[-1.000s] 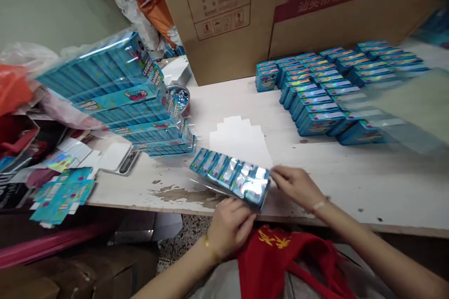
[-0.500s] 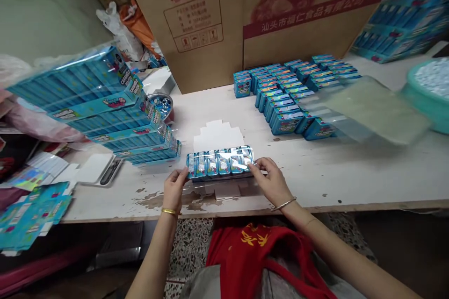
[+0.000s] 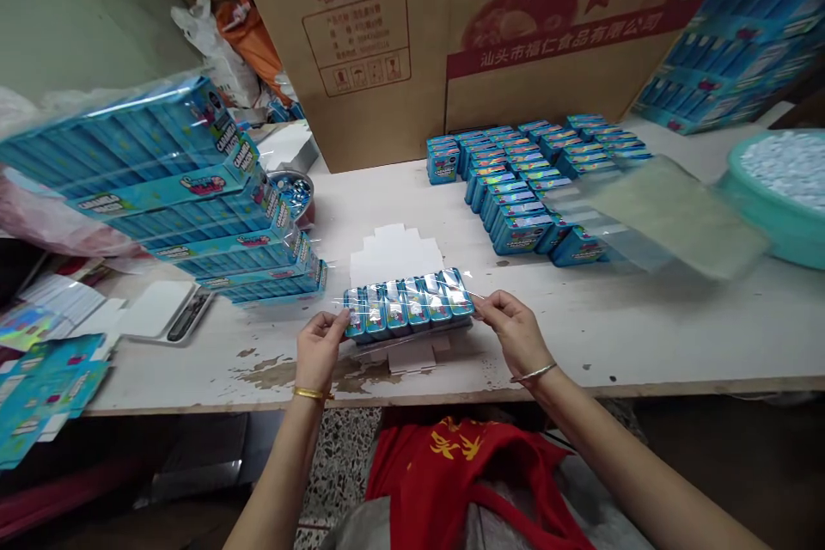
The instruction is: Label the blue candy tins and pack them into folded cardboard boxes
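A row of small blue candy boxes [image 3: 412, 305] lies in front of me under shiny clear film, its right end tilted a little up. My left hand [image 3: 320, 350] pinches the row's left end, thumb against the nearest box. At the other end, my right hand [image 3: 514, 328] has thumb and fingers closed on the clear plastic film [image 3: 475, 296], just off the last box. Beneath the row, a white stepped card sheet [image 3: 394, 247] sticks out at the back and front.
At left stands a tall stack of wrapped blue packs [image 3: 193, 180], with a bowl of foil-wrapped sweets [image 3: 309, 210] behind. Rows of blue boxes [image 3: 522, 228], a plastic bag sheet [image 3: 683, 215] and a green basin [image 3: 741, 206] are on the right. A large carton [image 3: 425, 116] rises behind.
My right hand has moved slightly right, off the top of the last box, drawing the film outward. The row has turned a little, its right end higher. The whole view has shifted slightly.
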